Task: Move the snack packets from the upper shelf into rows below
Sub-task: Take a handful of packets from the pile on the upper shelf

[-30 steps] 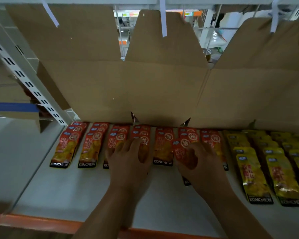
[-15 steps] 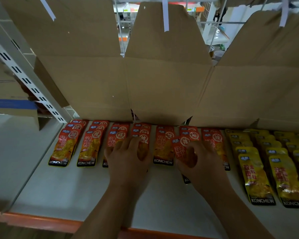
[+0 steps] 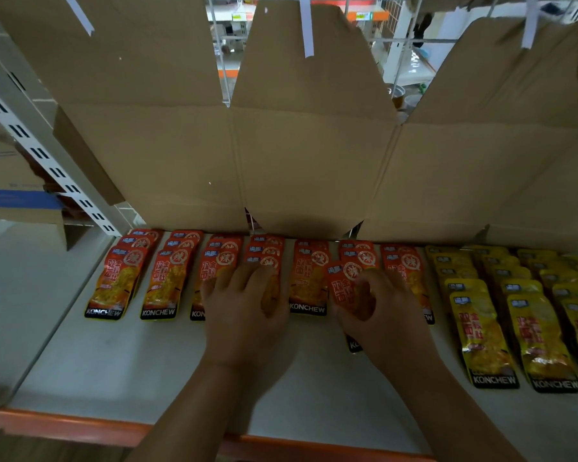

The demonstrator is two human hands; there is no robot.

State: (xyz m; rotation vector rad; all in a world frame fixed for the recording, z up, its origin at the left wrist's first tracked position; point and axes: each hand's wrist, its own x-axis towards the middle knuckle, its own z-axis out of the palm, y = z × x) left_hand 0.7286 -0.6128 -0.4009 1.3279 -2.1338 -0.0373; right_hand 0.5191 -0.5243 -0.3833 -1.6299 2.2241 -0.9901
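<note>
The left hand point(image 3: 244, 315) lies flat on the orange packets point(image 3: 171, 278), fingers straight & a little spread. It presses on the 3rd and 4th row from the left and holds nothing.

The right hand point(image 3: 384, 315) has its fingers curled round a loose packet point(image 3: 344, 288). The thumb is on the left side of it, the other fingers on top. This loose packet is tilted, top corner toward the left, and lies over the 6th row, just beside the 5th. A black bottom edge of a packet shows under the right wrist, nearer than the other rows.

The orange packets are on the white shelf board point(image 3: 114, 361) in 7 rows, each row overlapped from far to near, w/ "KONCHEW" on the black bottom strip. To the right, touching or almost, are yellow packets point(image 3: 481, 328) in similar rows, which reach nearer to the front.

Behind all rows, at the far side, stand brown cardboard boxes point(image 3: 311, 161) w/ flaps up. At far left is a white post point(image 3: 47, 155) w/ slots. The near edge of the shelf is an orange strip point(image 3: 64, 425).
</note>
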